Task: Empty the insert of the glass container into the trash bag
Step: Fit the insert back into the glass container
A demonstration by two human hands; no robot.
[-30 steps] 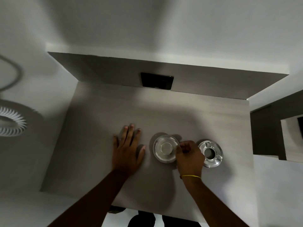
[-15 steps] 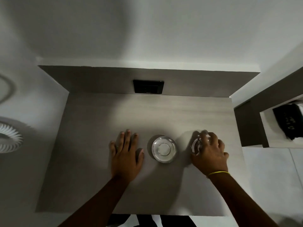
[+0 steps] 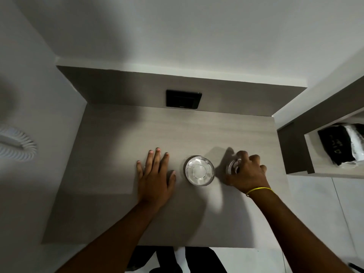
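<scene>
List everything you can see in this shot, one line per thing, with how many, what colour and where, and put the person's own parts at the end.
Desk: one, pale grey wood grain, filling the middle of the view.
Glass container: one, clear, on the desk between the two hands, touching neither.
Insert: one, shiny metal, on the desk right of the container, mostly hidden under the right hand.
Socket panel: one, black, on the desk's back panel.
Coiled hose: one, white, at the left edge.
Shelf: one, grey, at the right, holding a black packet.
Wristband: one, yellow, on the right wrist.
Left hand: flat, palm down on the desk, fingers spread.
Right hand: fingers curled over the insert.
</scene>
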